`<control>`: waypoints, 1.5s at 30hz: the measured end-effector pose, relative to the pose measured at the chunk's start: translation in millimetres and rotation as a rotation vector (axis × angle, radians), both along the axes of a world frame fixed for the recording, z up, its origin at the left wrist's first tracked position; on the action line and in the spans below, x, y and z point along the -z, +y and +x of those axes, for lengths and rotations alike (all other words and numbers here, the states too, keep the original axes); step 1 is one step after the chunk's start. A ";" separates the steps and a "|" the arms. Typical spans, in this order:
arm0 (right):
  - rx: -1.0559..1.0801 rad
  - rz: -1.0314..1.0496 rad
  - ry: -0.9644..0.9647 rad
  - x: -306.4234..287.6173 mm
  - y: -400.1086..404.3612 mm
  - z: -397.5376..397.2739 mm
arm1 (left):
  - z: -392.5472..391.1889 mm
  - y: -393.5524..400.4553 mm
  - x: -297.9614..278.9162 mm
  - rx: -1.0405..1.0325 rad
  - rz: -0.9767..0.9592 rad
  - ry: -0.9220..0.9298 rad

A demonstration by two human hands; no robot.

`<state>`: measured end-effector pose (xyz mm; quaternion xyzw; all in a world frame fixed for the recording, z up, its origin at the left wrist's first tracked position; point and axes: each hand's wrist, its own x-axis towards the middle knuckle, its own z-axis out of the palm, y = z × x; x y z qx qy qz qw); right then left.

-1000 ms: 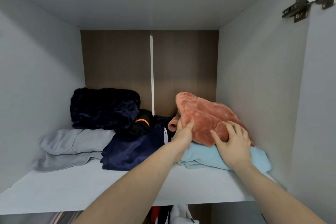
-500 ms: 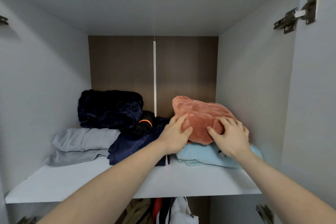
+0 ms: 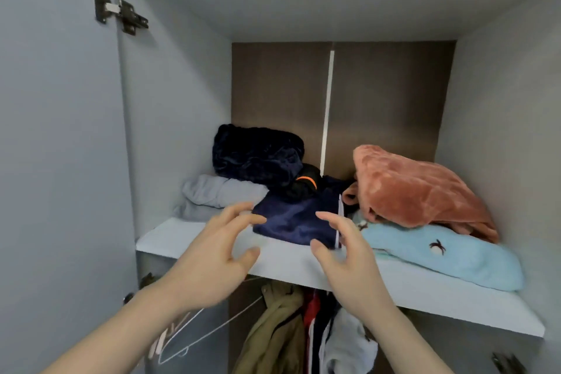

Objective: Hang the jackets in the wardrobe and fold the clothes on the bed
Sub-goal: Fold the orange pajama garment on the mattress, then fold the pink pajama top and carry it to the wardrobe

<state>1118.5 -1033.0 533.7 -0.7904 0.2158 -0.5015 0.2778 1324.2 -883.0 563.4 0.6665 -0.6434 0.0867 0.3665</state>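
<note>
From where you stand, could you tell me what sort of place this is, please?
Most likely the inside of a bedroom wardrobe: folded clothes such as a pink fleece on a shelf, an olive jacket hanging below, and a door hinge.

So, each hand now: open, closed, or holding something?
Left hand: open, fingers spread, holding nothing.
Right hand: open, fingers spread, holding nothing.

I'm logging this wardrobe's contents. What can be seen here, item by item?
fleece: 1, salmon pink, atop the blue towel, shelf right
towel: 1, light blue, shelf right
navy garment: 1, dark blue, shelf centre
dark bundle: 1, navy, shelf back left
grey clothes: 1 pile, grey, shelf left
jacket: 1, olive, hanging below
wire hangers: several, lower left
hinge: 1, metal, door
left hand: open, before the shelf
right hand: open, before the shelf
</note>
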 end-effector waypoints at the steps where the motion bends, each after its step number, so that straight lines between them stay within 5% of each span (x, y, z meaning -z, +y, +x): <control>1: -0.060 0.008 0.019 4.4 9.2 12.7 | 6.8 22.4 7.8 -0.059 0.007 0.010; 10: -0.764 0.034 0.247 21.6 108.6 118.6 | -0.4 216.8 70.4 -0.710 0.125 0.178; 21: -1.507 -0.050 0.471 98.3 323.3 137.0 | -183.9 441.7 131.0 -1.477 0.089 0.395; 32: -2.019 -0.273 0.599 117.9 582.1 8.5 | -451.8 605.2 176.6 -2.038 0.019 0.446; 45: -2.552 -0.484 0.625 156.3 837.3 -278.3 | -806.8 695.5 218.2 -2.601 -0.104 0.629</control>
